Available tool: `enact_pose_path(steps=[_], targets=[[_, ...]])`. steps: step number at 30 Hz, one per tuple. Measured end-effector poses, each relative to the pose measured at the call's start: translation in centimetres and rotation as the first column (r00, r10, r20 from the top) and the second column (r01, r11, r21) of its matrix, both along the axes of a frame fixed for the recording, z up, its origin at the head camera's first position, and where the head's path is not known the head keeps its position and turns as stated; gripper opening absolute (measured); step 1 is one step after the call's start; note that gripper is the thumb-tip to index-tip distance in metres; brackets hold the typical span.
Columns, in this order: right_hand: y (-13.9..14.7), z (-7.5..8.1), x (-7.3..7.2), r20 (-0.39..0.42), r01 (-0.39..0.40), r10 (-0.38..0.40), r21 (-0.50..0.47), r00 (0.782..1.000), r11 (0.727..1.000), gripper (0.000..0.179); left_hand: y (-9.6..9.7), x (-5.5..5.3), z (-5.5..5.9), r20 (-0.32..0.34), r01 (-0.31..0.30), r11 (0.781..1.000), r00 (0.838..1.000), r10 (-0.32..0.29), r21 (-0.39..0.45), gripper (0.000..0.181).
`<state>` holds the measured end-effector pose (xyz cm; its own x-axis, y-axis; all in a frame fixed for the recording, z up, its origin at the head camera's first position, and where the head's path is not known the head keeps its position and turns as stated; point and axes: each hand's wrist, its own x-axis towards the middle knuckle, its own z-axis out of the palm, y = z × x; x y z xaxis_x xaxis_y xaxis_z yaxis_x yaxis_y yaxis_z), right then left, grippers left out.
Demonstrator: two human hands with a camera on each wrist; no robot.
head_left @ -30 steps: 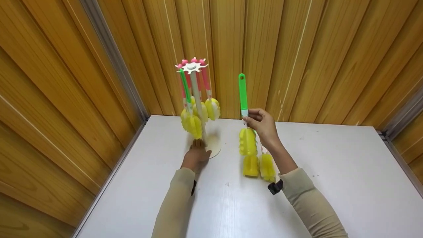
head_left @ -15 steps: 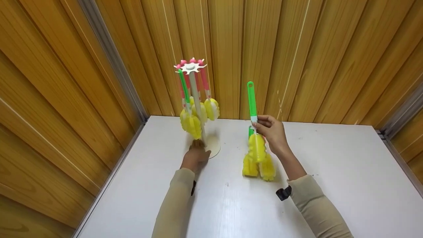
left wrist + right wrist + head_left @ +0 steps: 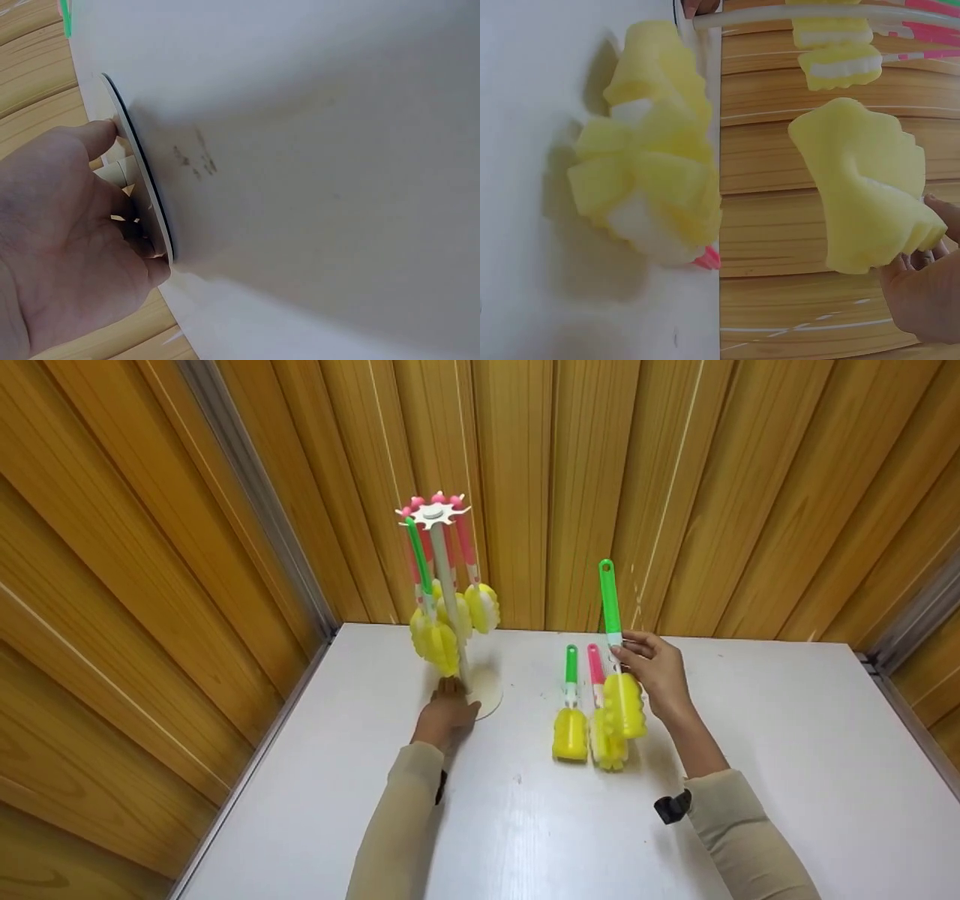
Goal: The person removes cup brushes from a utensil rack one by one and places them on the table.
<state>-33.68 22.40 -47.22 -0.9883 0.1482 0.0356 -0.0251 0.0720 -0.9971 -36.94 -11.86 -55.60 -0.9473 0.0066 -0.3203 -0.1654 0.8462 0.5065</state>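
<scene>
My right hand (image 3: 658,673) pinches a bottle brush (image 3: 624,706) by its white neck. The green handle points up and the yellow sponge head hangs down; in the right wrist view that sponge (image 3: 855,187) fills much of the right side. At the left, my left hand (image 3: 447,715) rests on the round base (image 3: 487,695) of a white stand, its fingers (image 3: 99,138) touching the disc. From the stand's notched top (image 3: 433,513) hang a green-handled brush (image 3: 420,559) and several pink-handled ones (image 3: 464,540), sponges downward.
On the white table (image 3: 517,840) lie a green-handled brush (image 3: 571,733) and a pink-handled brush (image 3: 596,666), side by side. The held brush overlaps the pink one in the head view. Wood-patterned walls (image 3: 510,495) rise behind and to both sides.
My right hand has moved right and toward me with the brush, uncovering the two brushes lying on the table. The left hand and the stand have stayed in place.
</scene>
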Motion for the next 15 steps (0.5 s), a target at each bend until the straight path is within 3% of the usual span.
enact_pose_path(steps=[7, 15], targets=[[2.3, -1.8, 0.5, 0.011, -0.031, 0.031, 0.029, 0.999, 0.999, 0.051, 0.0, -0.1, -0.1, 0.033, 0.088, 0.993, 0.996, -0.086, -0.076, 0.083], [4.1, -2.5, 0.8, 0.089, -0.044, 0.038, 0.073, 0.995, 0.996, 0.056, 0.0, -0.3, 0.0, 0.031, 0.085, 0.993, 0.996, -0.083, -0.084, 0.082]])
